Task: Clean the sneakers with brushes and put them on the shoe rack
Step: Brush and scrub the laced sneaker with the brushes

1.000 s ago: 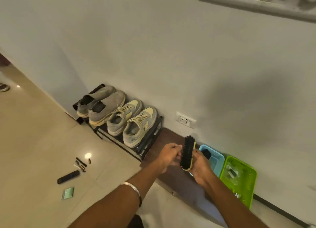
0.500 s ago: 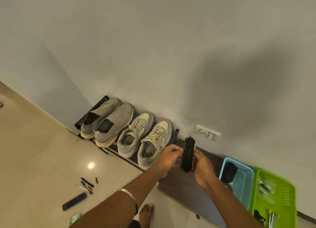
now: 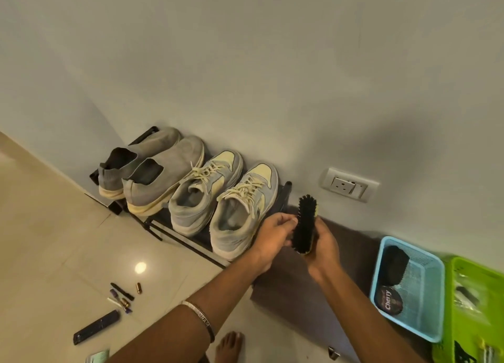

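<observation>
A black-bristled brush [image 3: 305, 223] with a pale wooden back stands upright in my right hand [image 3: 323, 247], which grips it from behind. My left hand [image 3: 272, 233] has its fingertips at the bristles on the brush's left side. Two pairs of sneakers stand on the low black shoe rack [image 3: 174, 237] against the wall: a grey slip-on pair [image 3: 152, 172] at the left and a grey and pale yellow laced pair [image 3: 223, 202] next to it. My hands are just right of the laced pair.
A brown mat [image 3: 351, 253] lies under my hands. To the right sit a blue basket [image 3: 425, 316] with a polish tin and a dark brush, and a green basket [image 3: 480, 321]. A remote [image 3: 96, 326] and small bits lie on the floor at left. A bare foot [image 3: 230, 346] shows below.
The view has tilted down and shifted right, so the rack and baskets look closer. My hands keep the brush between them, beside the right laced sneaker.
</observation>
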